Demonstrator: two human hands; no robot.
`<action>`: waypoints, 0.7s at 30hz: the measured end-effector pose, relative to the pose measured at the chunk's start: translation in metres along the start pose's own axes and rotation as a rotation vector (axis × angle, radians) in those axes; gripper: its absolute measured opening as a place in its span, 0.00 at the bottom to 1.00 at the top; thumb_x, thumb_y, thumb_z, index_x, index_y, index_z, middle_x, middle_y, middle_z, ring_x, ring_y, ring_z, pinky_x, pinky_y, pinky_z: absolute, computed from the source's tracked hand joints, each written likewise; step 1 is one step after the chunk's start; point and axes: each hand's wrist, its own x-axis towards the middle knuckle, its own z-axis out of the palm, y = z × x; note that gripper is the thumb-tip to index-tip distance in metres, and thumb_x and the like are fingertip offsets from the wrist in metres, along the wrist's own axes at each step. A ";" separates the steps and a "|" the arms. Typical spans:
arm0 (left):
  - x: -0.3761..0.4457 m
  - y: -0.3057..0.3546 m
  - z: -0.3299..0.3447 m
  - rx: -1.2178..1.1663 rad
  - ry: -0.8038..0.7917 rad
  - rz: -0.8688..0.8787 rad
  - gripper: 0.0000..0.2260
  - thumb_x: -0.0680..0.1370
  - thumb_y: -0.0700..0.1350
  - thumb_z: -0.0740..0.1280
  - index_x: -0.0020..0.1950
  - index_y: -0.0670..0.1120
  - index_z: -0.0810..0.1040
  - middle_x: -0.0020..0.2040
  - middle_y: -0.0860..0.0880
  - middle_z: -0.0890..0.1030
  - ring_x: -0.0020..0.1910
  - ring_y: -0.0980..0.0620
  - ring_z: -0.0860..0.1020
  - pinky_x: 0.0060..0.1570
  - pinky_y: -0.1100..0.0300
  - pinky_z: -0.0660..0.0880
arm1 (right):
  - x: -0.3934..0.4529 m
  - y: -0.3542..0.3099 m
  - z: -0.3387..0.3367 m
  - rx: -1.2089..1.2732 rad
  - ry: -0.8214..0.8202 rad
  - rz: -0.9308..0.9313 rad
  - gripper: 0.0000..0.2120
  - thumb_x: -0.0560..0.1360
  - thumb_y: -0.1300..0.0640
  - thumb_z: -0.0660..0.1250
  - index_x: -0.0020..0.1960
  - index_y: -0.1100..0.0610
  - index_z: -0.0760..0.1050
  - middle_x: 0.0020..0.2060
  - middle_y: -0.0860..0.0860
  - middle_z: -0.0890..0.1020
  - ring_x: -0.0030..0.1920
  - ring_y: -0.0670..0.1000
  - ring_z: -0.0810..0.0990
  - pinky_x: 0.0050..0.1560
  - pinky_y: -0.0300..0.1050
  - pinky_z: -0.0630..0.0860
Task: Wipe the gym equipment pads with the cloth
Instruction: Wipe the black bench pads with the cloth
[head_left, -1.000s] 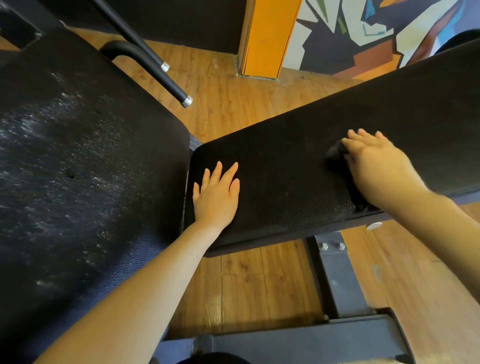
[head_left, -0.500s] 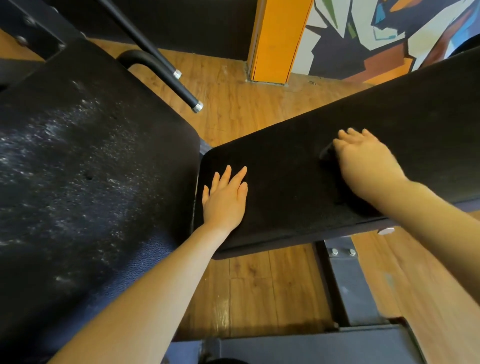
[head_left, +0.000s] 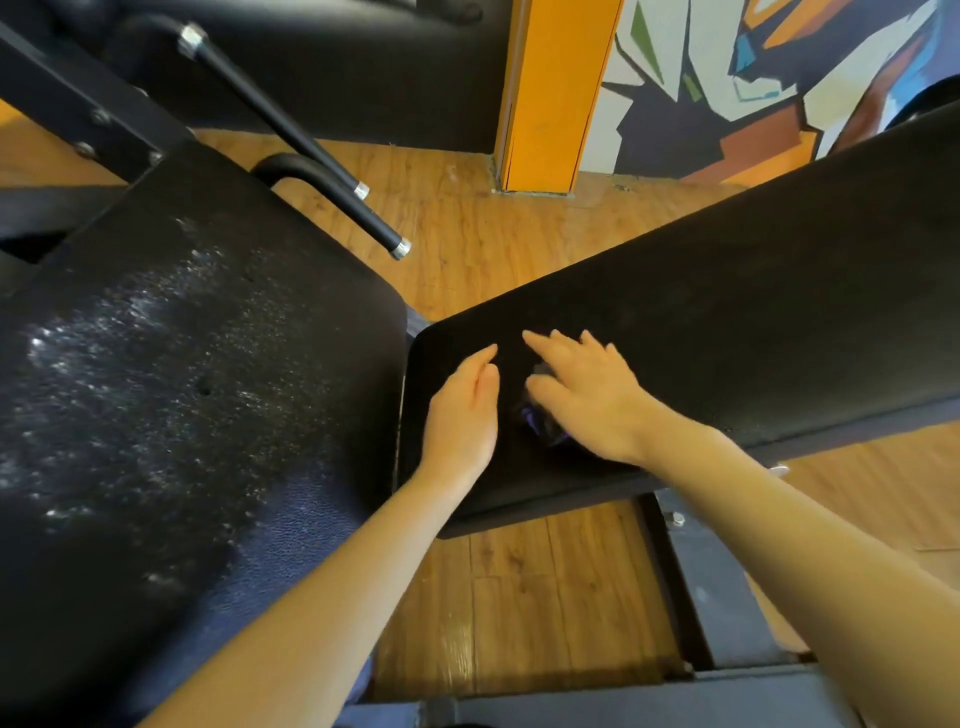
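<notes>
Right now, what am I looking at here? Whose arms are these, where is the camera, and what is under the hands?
No machine here: a person wears a camera on the head, looking down at their own arms. The long black pad belongs to a gym bench. The left hand rests on it with straight fingers. The right hand presses a dark cloth, mostly hidden beneath it, against the pad. Leftward sits another pad speckled with white marks. Below is a wooden floor.

Both hands sit mid-frame on the right pad (head_left: 727, 332), left hand (head_left: 460, 410) just beside the right hand (head_left: 587, 400), which covers the cloth (head_left: 540, 423), other pad (head_left: 171, 389) filling the left.
</notes>
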 end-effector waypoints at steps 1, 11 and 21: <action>-0.004 0.010 0.009 -0.001 -0.036 0.030 0.18 0.84 0.50 0.53 0.73 0.51 0.69 0.68 0.53 0.74 0.68 0.58 0.70 0.64 0.64 0.66 | 0.000 0.008 -0.011 0.014 0.056 0.015 0.27 0.80 0.49 0.52 0.78 0.50 0.54 0.77 0.54 0.56 0.77 0.56 0.48 0.75 0.55 0.45; -0.014 0.028 0.077 0.552 -0.105 0.305 0.19 0.83 0.49 0.59 0.74 0.51 0.67 0.77 0.45 0.62 0.77 0.46 0.56 0.75 0.48 0.57 | -0.020 0.074 -0.051 -0.280 0.299 0.150 0.21 0.80 0.57 0.55 0.73 0.59 0.65 0.74 0.58 0.64 0.76 0.60 0.54 0.74 0.56 0.52; -0.022 -0.051 -0.008 0.623 0.032 0.071 0.21 0.80 0.36 0.61 0.72 0.46 0.70 0.75 0.49 0.67 0.76 0.51 0.60 0.72 0.52 0.62 | -0.009 0.060 -0.023 -0.320 0.258 0.069 0.23 0.81 0.52 0.51 0.75 0.54 0.60 0.76 0.56 0.58 0.77 0.59 0.47 0.74 0.60 0.41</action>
